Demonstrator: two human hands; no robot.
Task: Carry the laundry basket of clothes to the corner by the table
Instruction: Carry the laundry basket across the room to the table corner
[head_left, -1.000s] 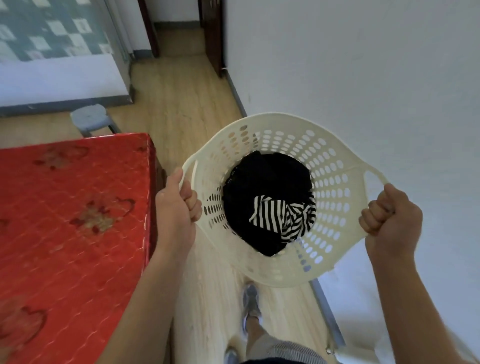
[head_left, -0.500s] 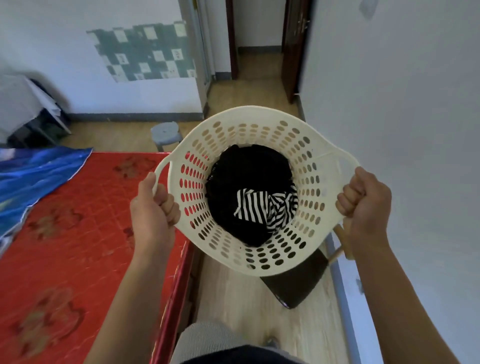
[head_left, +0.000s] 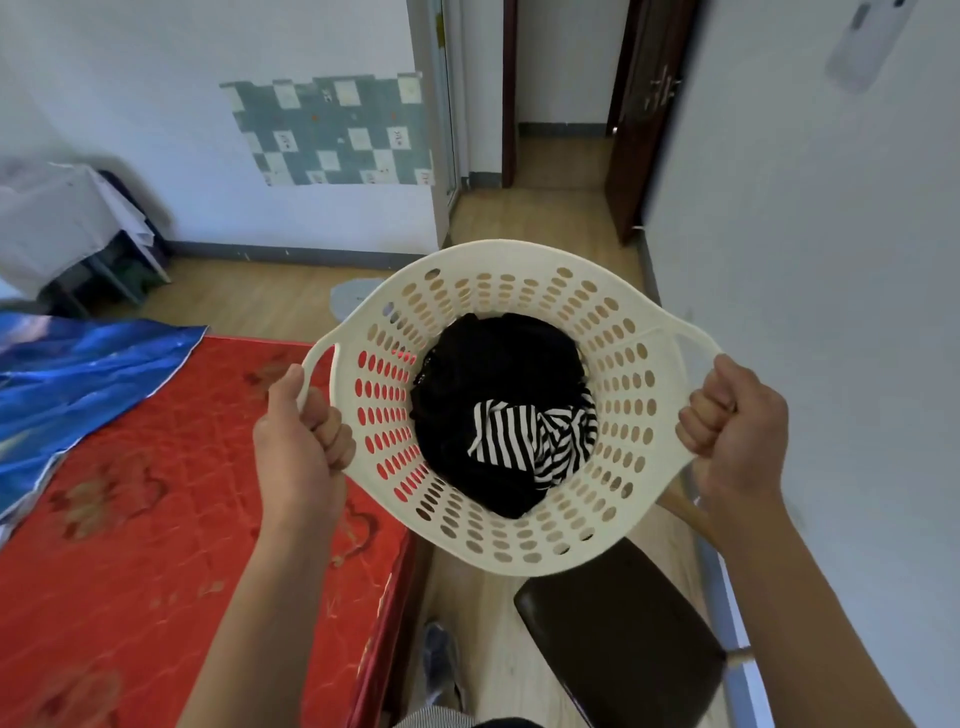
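Between mattress (head_left: 156, 519) and wall (head_left: 831, 312), basket (head_left: 519, 551).

Cream basket (head_left: 618, 358), black-and-white striped garment (head_left: 524, 436)

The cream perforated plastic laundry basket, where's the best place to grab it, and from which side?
Grip the cream perforated plastic laundry basket by the two loop handles moulded into its rim, one on each side. Come at them from the outside, fingers curled through the slots, as the left hand and right hand do. Opposite handles keep the round tub level, so the dark clothes stay inside.
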